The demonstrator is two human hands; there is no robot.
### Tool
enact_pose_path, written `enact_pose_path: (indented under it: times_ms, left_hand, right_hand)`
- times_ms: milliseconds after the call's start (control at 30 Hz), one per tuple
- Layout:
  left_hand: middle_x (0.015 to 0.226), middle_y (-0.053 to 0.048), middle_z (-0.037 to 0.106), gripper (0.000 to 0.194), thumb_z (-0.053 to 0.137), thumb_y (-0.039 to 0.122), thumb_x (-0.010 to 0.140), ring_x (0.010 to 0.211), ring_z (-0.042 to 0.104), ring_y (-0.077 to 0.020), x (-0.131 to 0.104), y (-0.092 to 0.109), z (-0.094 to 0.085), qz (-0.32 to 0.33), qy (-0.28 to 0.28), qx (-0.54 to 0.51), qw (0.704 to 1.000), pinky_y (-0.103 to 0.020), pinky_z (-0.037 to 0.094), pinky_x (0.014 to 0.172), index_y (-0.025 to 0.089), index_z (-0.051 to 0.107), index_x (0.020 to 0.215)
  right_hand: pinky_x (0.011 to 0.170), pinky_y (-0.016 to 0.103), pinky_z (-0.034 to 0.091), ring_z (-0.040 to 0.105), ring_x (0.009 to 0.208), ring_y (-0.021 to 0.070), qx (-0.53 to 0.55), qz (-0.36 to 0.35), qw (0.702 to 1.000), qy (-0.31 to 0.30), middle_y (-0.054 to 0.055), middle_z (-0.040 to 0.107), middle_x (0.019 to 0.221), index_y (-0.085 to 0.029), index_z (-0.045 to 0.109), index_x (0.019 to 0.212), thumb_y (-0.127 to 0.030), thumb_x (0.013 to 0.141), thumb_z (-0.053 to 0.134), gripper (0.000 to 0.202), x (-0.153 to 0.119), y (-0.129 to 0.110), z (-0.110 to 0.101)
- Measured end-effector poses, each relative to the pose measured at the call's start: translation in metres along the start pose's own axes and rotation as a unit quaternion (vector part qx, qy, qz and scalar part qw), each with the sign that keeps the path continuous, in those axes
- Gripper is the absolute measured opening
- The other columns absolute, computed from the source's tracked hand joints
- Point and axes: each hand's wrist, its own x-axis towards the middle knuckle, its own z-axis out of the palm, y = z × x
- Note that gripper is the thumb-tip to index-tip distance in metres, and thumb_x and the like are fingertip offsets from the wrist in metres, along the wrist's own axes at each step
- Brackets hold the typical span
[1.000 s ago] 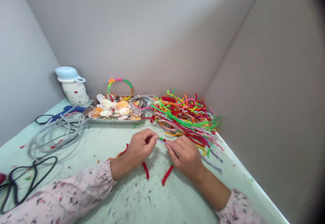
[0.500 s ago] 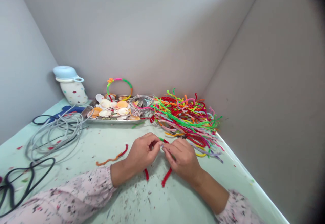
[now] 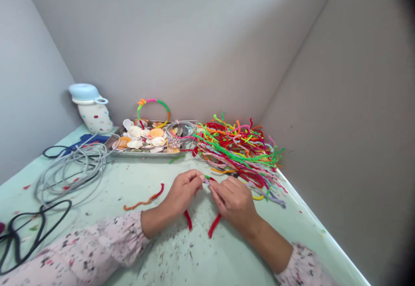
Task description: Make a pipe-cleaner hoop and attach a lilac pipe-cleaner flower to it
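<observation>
My left hand [image 3: 185,191] and my right hand [image 3: 236,200] meet over the middle of the table, fingertips pinched close together. Between them is a pale purple pipe cleaner [image 3: 206,182], a short bit of it showing. Just beyond it a green and red stretch shows at the fingertips. Red pipe cleaner ends [image 3: 214,226] stick out below both hands; how they join up is hidden by my fingers. Left of my left hand, a separate orange and red pipe cleaner [image 3: 142,203] lies on the table.
A metal tray [image 3: 142,154] of seashells stands at the back, with a colourful pipe cleaner hoop [image 3: 169,113] upright on it. To its right is a heap of pipe cleaners [image 3: 240,147]. Coiled grey cable [image 3: 71,169], black cord [image 3: 40,234] and a bottle [image 3: 94,115] occupy the left.
My left fingertips have drawn slightly left, away from the right ones, so more of the purple piece shows between them. The red ends have shifted slightly.
</observation>
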Motion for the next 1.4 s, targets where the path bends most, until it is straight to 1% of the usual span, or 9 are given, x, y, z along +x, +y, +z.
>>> enact_pose_path:
  times_ms: [133,200,267,333,533,800,1000,1200,1400]
  left_hand:
    - [0.081,-0.001,0.057,0.020,0.046,0.027,0.090,0.075,0.051,-0.0137,-0.0025,0.0060,-0.0050,0.102,0.029,0.076,0.991,-0.025,0.040,0.070,0.018,0.062,0.097]
    - [0.096,-0.004,0.058,0.026,0.046,0.018,0.089,0.087,0.053,-0.0147,-0.0051,0.0083,-0.0062,0.174,0.031,0.122,0.977,-0.026,0.041,0.077,0.020,0.061,0.110]
    - [0.098,-0.005,0.056,0.030,0.046,0.012,0.088,0.088,0.053,-0.0142,-0.0068,0.0079,-0.0060,0.224,0.010,0.157,0.962,-0.025,0.042,0.076,0.021,0.063,0.111]
    - [0.095,-0.005,0.055,0.030,0.047,0.009,0.087,0.085,0.054,-0.0134,-0.0068,0.0054,-0.0051,0.242,-0.003,0.183,0.953,-0.023,0.043,0.072,0.021,0.065,0.107]
    - [0.091,-0.004,0.056,0.018,0.053,0.012,0.087,0.085,0.056,-0.0129,-0.0023,-0.0009,-0.0047,0.237,0.025,0.234,0.943,-0.024,0.044,0.076,0.020,0.067,0.096]
    - [0.087,-0.003,0.057,0.009,0.053,0.017,0.088,0.080,0.055,-0.0133,-0.0051,0.0029,-0.0053,0.222,0.031,0.280,0.933,-0.025,0.043,0.071,0.018,0.062,0.089]
    - [0.083,-0.002,0.055,0.010,0.050,0.018,0.089,0.075,0.052,-0.0132,-0.0068,0.0057,-0.0042,0.205,0.032,0.288,0.935,-0.026,0.041,0.068,0.017,0.057,0.082]
    - [0.088,-0.003,0.058,0.010,0.050,0.019,0.090,0.081,0.054,-0.0143,-0.0032,0.0023,-0.0061,0.218,0.003,0.276,0.936,-0.026,0.041,0.071,0.019,0.060,0.091]
    - [0.081,-0.002,0.054,0.014,0.043,0.019,0.091,0.073,0.051,-0.0143,-0.0069,0.0051,-0.0043,0.209,0.013,0.305,0.929,-0.026,0.040,0.066,0.018,0.054,0.082]
  right_hand:
    - [0.059,0.030,0.034,0.045,0.064,0.0158,0.017,0.026,0.999,0.009,0.003,0.057,0.064,-0.015,0.068,0.091,-0.017,0.087,0.057,0.012,-0.0013,0.0017,-0.0002]
    - [0.060,0.030,0.035,0.046,0.065,0.0159,0.028,0.030,0.999,0.010,0.003,0.057,0.065,-0.015,0.067,0.090,-0.017,0.087,0.057,0.011,-0.0018,0.0016,0.0002]
    - [0.061,0.030,0.036,0.046,0.065,0.0160,0.036,0.031,0.999,0.008,0.004,0.057,0.065,-0.015,0.067,0.088,-0.017,0.087,0.057,0.011,-0.0022,0.0012,0.0005]
    - [0.061,0.030,0.036,0.046,0.066,0.0161,0.042,0.033,0.999,0.008,0.004,0.058,0.066,-0.015,0.067,0.086,-0.017,0.087,0.057,0.010,-0.0024,0.0007,0.0006]
    - [0.061,0.031,0.036,0.046,0.065,0.0162,0.046,0.027,0.999,0.010,0.003,0.057,0.065,-0.015,0.068,0.090,-0.016,0.086,0.058,0.011,-0.0023,0.0011,0.0006]
    - [0.061,0.030,0.037,0.048,0.065,0.0159,0.055,0.033,0.998,0.013,0.003,0.059,0.066,-0.015,0.068,0.091,-0.016,0.086,0.058,0.011,-0.0039,0.0005,0.0006]
    - [0.061,0.030,0.037,0.048,0.065,0.0157,0.046,0.043,0.998,0.006,0.003,0.059,0.065,-0.016,0.068,0.088,-0.018,0.087,0.057,0.012,-0.0020,-0.0005,0.0010]
    - [0.060,0.029,0.036,0.047,0.063,0.0153,0.045,0.057,0.997,0.007,0.003,0.058,0.064,-0.016,0.068,0.087,-0.019,0.088,0.055,0.013,-0.0019,0.0002,0.0002]
    - [0.061,0.029,0.038,0.050,0.065,0.0157,0.054,0.062,0.997,-0.005,0.004,0.061,0.065,-0.017,0.068,0.088,-0.020,0.088,0.055,0.014,-0.0021,-0.0020,-0.0004]
